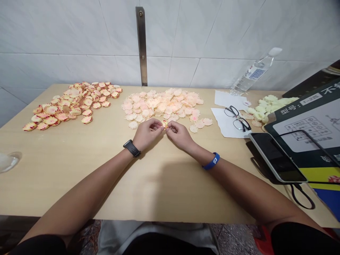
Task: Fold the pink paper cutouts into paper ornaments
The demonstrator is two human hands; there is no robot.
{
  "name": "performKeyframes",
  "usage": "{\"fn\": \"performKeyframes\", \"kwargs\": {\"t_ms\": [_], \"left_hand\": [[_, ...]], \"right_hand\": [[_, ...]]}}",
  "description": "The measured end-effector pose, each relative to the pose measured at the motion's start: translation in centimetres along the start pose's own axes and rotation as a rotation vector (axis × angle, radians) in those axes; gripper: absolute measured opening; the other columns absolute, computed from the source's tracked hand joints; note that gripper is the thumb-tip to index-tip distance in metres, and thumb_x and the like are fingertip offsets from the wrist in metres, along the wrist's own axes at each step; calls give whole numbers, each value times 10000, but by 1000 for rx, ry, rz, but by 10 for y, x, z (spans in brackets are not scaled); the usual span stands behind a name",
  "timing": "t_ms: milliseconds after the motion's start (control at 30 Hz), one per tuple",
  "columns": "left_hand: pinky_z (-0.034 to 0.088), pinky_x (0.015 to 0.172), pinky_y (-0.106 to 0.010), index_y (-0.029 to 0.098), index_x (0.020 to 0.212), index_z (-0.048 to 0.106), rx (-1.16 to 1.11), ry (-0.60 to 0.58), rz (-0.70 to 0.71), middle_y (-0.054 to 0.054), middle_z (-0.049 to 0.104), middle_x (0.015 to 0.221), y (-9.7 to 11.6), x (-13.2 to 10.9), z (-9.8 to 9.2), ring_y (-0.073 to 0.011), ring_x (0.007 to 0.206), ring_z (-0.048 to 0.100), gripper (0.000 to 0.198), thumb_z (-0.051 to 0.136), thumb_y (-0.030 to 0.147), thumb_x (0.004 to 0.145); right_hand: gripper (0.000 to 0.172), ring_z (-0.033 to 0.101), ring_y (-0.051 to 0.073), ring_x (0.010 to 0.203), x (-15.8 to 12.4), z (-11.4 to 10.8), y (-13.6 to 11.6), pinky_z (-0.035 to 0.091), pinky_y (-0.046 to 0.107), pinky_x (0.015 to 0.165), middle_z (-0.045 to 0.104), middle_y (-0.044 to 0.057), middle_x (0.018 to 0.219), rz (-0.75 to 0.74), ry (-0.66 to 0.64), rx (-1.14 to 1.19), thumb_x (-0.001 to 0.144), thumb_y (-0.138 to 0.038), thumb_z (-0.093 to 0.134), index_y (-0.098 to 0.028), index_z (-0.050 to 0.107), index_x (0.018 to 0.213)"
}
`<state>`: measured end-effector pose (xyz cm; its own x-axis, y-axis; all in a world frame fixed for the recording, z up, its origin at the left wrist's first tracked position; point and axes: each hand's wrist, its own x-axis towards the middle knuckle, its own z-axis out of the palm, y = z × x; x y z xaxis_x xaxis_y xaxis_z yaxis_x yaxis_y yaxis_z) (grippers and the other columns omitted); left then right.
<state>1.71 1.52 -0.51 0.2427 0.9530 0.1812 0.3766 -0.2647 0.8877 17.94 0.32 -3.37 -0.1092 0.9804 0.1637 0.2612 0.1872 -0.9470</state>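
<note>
In the head camera view, two bare hands meet over a light tan wooden table [53, 159]. The left hand [148, 134] has a black watch band [132, 148] at its wrist. Its thumb and finger pinch one side of a small yellow piece with red edges [165, 124]. The right hand [181, 135], with a blue rubbery wristband [211, 161] further up the arm, pinches the other side. The small piece is between the fingertips, just in front of a heap of pale pink, round, frilly pieces [162, 102]. The fingers hide most of it, so I cannot tell its whole shape.

On the left is a heap of round, yellowish pieces with red frilly edges [71, 102]. On the right are two white sheets of paper [223, 129], with dark-rimmed eyeglasses [237, 117] on the near one. A clear plastic bottle with a white cap [252, 76] leans behind them. Near it lie pale green frilly pieces [273, 106], next to a dark green printed box [313, 120]. A phone with a dark screen [277, 157] is tilted in front of the box.
</note>
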Motion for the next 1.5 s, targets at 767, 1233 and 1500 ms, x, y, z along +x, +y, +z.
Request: {"fn": "performKeyframes", "kwargs": {"t_ms": [767, 1233, 1500], "left_hand": [[468, 661, -283, 188, 684, 510, 305, -49, 357, -14, 619, 718, -6, 1, -5, -146, 692, 574, 120, 531, 162, 799], [449, 605, -244, 195, 791, 468, -45, -91, 143, 26, 589, 706, -1, 1, -2, -110, 632, 561, 192, 614, 133, 682], [460, 615, -230, 181, 809, 514, -136, -83, 44, 10, 610, 742, -1, 4, 0, -100, 650, 567, 141, 610, 147, 712]], "right_hand": [[200, 378, 107, 573, -5, 1, -10, 287, 249, 540, 447, -36, 606, -94, -5, -196, 825, -352, 534, -188, 527, 711], [87, 376, 94, 536, 1, -2, -11, 256, 238, 508, 422, -51, 539, 4, -14, -99, 673, -216, 518, -195, 467, 606], [76, 421, 102, 499, 6, -4, -5, 307, 240, 497, 475, -50, 521, 77, -60, 99, 681, -219, 508, -206, 469, 617]]}}
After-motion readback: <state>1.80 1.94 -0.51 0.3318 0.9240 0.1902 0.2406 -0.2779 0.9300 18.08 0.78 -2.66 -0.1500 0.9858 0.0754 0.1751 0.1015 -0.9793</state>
